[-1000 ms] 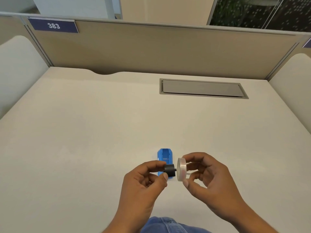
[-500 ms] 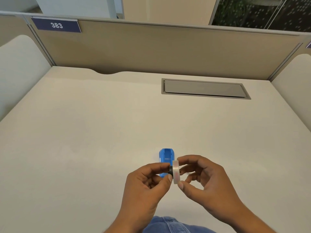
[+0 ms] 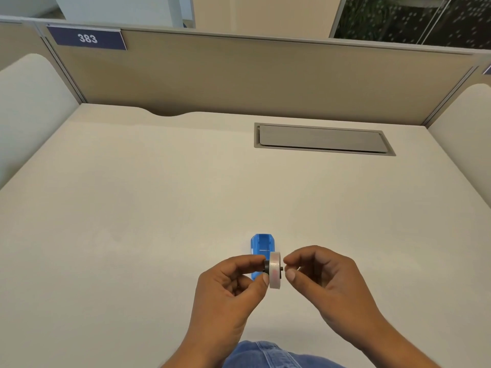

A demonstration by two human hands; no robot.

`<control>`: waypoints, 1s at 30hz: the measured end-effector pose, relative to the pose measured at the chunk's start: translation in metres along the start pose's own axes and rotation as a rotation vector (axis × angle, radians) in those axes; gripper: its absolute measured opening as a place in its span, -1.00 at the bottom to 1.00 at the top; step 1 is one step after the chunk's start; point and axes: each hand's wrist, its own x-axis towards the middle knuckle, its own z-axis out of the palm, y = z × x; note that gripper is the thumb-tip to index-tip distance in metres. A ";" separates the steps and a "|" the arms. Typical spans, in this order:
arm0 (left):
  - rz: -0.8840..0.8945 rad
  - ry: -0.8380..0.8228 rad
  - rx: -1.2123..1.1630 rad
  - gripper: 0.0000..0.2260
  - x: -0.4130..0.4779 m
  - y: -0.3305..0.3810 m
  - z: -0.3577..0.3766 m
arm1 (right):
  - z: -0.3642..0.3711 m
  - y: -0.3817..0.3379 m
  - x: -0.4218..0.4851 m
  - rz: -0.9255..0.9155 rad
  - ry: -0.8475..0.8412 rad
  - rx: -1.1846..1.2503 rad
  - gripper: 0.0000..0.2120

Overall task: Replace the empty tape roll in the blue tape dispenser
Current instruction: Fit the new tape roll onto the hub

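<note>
A clear tape roll (image 3: 274,270) now sits on the black spindle (image 3: 266,266), whose small pin pokes out on the roll's right side. My left hand (image 3: 230,286) pinches the spindle's left end between thumb and fingers and holds the pair above the desk. My right hand (image 3: 322,277) is just right of the roll, its fingertips close to the pin but apart from the roll. The blue tape dispenser (image 3: 261,248) lies on the white desk (image 3: 159,208) behind my hands, its open cavity facing up and its near end hidden by my left fingers.
A grey cable hatch (image 3: 322,139) is set into the desk at the back right. A beige partition (image 3: 265,75) with a "383" sign (image 3: 87,38) closes off the far edge, and white side panels flank the desk. My jeans (image 3: 268,354) show at the bottom.
The roll and the spindle were apart; my right hand slid the roll onto the spindle and then let go of it. My left hand kept hold of the spindle.
</note>
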 end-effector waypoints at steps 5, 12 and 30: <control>-0.003 -0.026 -0.003 -0.80 0.000 0.001 0.000 | 0.002 0.001 -0.001 0.008 0.005 -0.006 -0.86; -0.005 -0.072 0.033 -0.78 0.001 0.001 -0.002 | 0.001 0.001 -0.001 0.013 0.044 -0.023 -0.88; -0.020 -0.066 0.167 -0.83 0.011 -0.012 -0.003 | 0.004 0.003 0.004 0.059 0.001 -0.003 -0.85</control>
